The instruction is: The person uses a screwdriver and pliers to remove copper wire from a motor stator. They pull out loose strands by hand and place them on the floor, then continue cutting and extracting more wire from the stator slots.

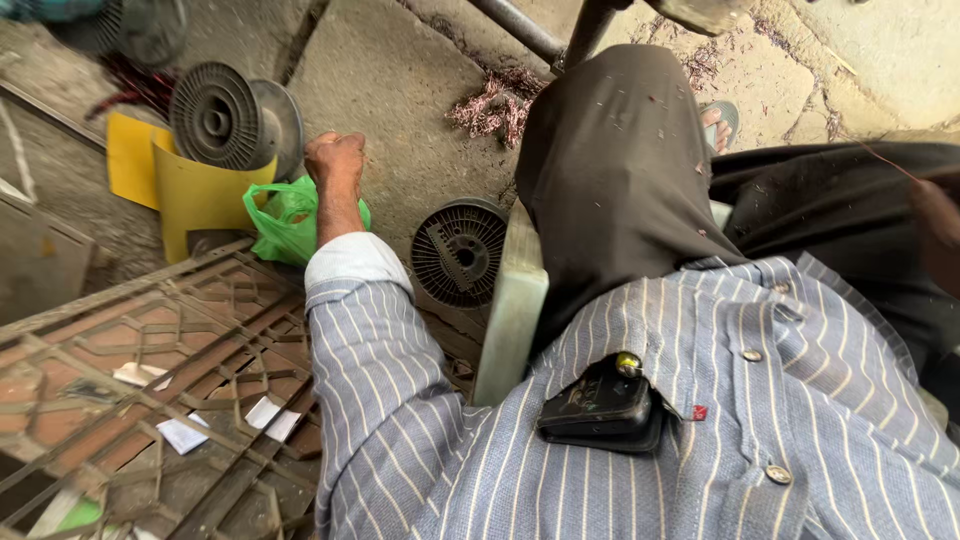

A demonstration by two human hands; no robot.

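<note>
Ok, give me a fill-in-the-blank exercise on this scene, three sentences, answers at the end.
1. The left hand reaches down above a crumpled plastic bag whose colour is ____.
2. The spool near that hand rests on a sheet coloured ____.
3. The dark wallet sits in the pocket of a shirt patterned with ____.

Missing words: green; yellow; stripes

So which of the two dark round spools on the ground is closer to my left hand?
The upper spool, resting against the yellow sheet, is closer to the left hand. The other spool lies lower, beside the pale seat edge.
</note>
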